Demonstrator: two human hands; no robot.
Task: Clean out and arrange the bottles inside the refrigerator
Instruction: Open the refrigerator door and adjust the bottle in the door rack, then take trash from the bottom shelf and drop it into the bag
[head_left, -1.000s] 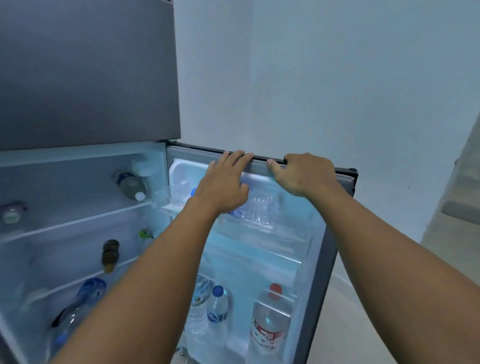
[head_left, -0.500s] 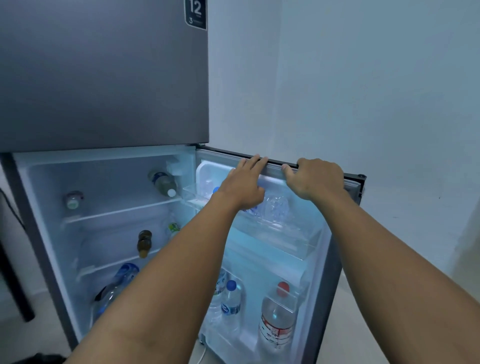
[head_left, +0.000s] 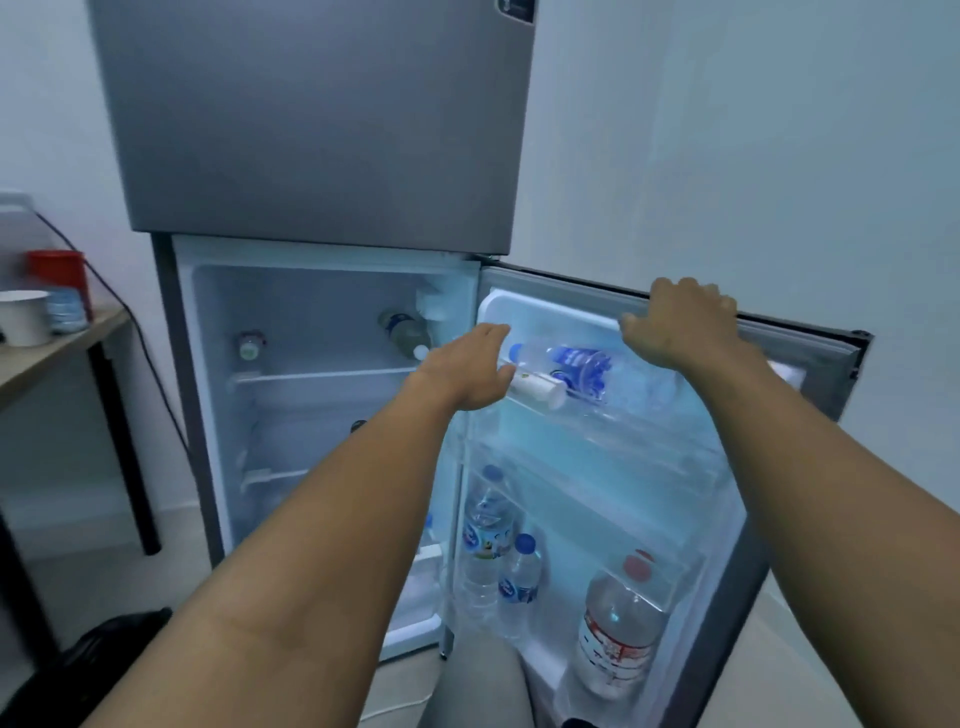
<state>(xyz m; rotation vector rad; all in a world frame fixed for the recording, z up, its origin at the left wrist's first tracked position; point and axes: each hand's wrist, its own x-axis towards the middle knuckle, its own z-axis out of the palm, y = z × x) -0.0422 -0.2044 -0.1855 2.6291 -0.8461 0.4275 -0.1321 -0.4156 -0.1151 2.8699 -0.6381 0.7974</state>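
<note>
A grey refrigerator (head_left: 311, 119) stands against a pale wall (head_left: 779, 130), a wooden table (head_left: 47, 348) left of it. Bottles (head_left: 571, 364) fill its open door (head_left: 810, 338); the right hand (head_left: 680, 322) grips the door's top, the left hand (head_left: 467, 369) hovers flat-fingered beside the top rack.

At nine o'clock, a wooden counter (head_left: 57, 340) on black legs carries a red container (head_left: 57, 270), a white cup (head_left: 23, 317) and a small pale blue-labelled item (head_left: 67, 310). A black cable (head_left: 150, 374) hangs behind it. A dark bag (head_left: 98, 654) lies on the floor at seven o'clock.
</note>
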